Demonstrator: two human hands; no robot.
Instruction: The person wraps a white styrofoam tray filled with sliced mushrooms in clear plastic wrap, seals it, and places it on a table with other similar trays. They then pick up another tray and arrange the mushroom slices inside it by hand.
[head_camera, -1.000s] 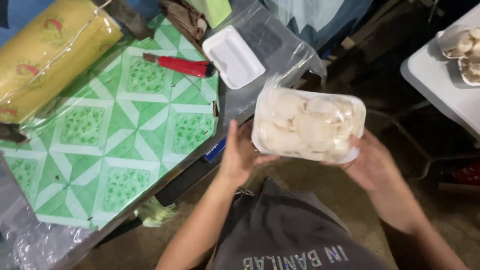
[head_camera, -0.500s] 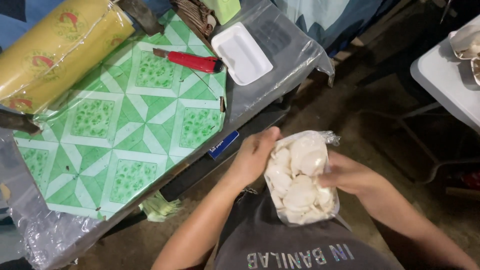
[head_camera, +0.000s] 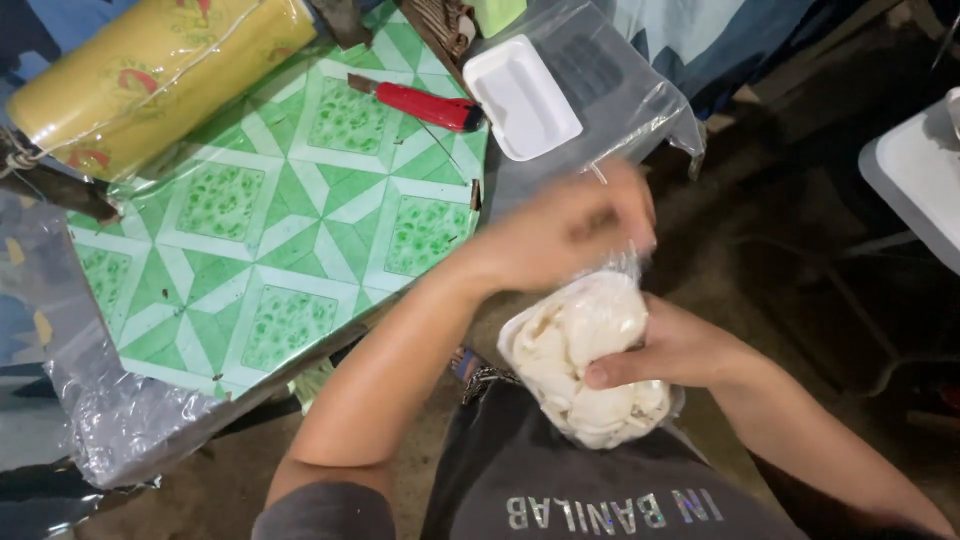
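The right hand (head_camera: 690, 350) has its grip clamped on a tray of pale white pieces (head_camera: 590, 355) wrapped in clear film, thumb pressed across the top, holding it up in front of the body and clear of the desk (head_camera: 280, 230), probably so that the wrap can be worked from all sides. The left hand (head_camera: 570, 230) is blurred just above the tray's far end; its fingers look bunched together on the loose clear film (head_camera: 625, 268) gathered there, seemingly pulling it tight, though the blur keeps the exact pinch from showing. The desk, covered in a green and white patterned cloth, lies to the left and beyond the hands. On it rest a red-handled cutter (head_camera: 425, 103) and, just beside it on a clear plastic sheet, an empty white foam tray (head_camera: 520, 97). A big yellow roll (head_camera: 150, 75) lies across the far left corner. A second white surface (head_camera: 915, 170) shows at the right edge, well apart. Nothing stands between the hands and the desk.
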